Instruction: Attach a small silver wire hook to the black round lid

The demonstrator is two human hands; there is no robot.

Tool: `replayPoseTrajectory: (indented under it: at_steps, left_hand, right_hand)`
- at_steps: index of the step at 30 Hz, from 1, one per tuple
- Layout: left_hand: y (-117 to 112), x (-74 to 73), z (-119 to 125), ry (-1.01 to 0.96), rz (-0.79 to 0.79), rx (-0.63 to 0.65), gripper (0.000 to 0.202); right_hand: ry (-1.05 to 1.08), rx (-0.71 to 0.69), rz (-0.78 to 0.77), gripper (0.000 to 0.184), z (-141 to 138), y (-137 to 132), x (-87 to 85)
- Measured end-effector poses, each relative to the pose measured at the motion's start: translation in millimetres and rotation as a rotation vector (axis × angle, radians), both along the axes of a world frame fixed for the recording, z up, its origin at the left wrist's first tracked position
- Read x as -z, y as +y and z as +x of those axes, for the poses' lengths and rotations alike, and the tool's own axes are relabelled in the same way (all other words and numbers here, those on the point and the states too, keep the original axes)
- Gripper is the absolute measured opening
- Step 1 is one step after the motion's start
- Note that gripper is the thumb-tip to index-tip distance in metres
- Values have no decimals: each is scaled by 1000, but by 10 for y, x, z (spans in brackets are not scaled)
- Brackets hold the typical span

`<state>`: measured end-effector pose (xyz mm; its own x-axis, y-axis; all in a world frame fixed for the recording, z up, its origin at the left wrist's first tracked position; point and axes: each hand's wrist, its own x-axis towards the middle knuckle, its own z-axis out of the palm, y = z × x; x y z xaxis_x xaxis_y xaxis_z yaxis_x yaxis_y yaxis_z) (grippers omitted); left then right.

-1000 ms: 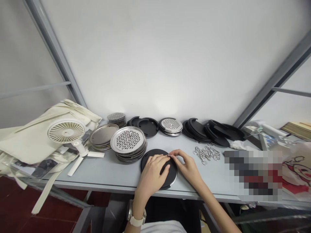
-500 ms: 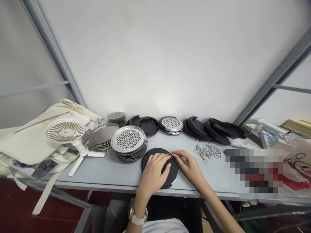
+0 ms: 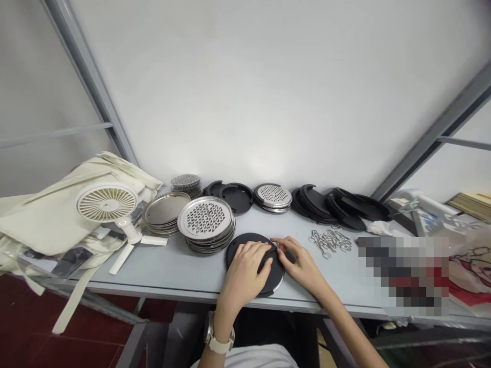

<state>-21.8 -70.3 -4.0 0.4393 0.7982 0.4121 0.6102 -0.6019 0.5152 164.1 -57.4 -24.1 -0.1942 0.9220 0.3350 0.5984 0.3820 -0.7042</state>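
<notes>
A round black holder (image 3: 252, 238) lies on the table in front of me, with a silvery metal edge showing along its lower right rim. My left hand (image 3: 247, 273) rests on top of it, fingers stretched out and thumb apart. At the holder's upper right edge, the thumb and fingertips of my right hand (image 3: 299, 263) pinch a small metal ring (image 3: 275, 245), mostly hidden by the fingers. To the right of that hand lies a loose pile of metal rings and clips (image 3: 330, 240).
Stacked metal grater discs (image 3: 206, 220) and plain metal discs (image 3: 166, 210) stand left. More black holders (image 3: 314, 199) and a holder with a perforated disc (image 3: 273, 194) line the wall. A white fan (image 3: 108, 203) and cream bag (image 3: 57, 214) are far left.
My right fingertips have shifted slightly at the holder's edge, covering more of the ring. My left hand stays on the holder. The whole view has moved a little.
</notes>
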Motion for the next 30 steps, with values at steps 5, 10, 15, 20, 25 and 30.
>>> replayPoseTrajectory:
  at_steps: [5,10,15,20,25,30]
  left_hand:
    - [-2,-7,-1,2,1,-2,29]
    - [-4,-14,-3,-2,-5,-7,29]
    - [-4,-7,-3,-5,-9,-6,29]
    - [-2,-2,-2,-16,-17,2,28]
    - [-1,-5,3,-24,-19,3,28]
    - [-1,-6,-1,-18,3,0,27]
  right_hand:
    - [-7,10,1,28,-5,2,-12]
    - [-9,2,-12,27,4,8,10]
    - [19,6,-74,29,4,12,40]
    - [31,-1,-98,29,-5,9,12]
    - [44,-15,-114,30,-1,11,11]
    - [57,-26,-99,28,10,10,27]
